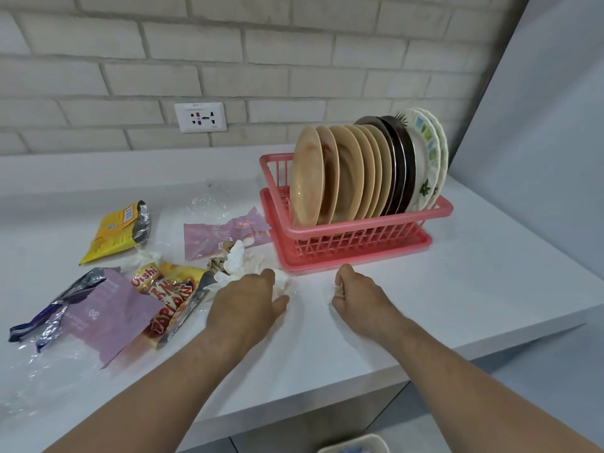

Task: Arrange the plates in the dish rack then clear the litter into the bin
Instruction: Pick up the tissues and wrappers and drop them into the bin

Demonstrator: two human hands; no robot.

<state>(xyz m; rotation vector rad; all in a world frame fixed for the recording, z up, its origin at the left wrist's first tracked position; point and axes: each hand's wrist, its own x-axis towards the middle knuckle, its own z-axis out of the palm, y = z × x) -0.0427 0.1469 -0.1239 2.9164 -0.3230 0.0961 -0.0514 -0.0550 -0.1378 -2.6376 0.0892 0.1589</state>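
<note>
**Plates (359, 171) stand racked**

They sit upright in the pink dish rack (359, 243) on the white counter (474, 289). Before it, the left hand (248, 305) grips crumpled tissue (237, 259); the right hand (356, 295) pinches a small paper scrap (338, 291). Snack wrappers (170, 299) lie leftward.

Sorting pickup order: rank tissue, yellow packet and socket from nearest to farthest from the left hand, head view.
1. Tissue, under the left hand's fingers.
2. Yellow packet, farther left on the counter.
3. Socket, on the back wall.
</note>
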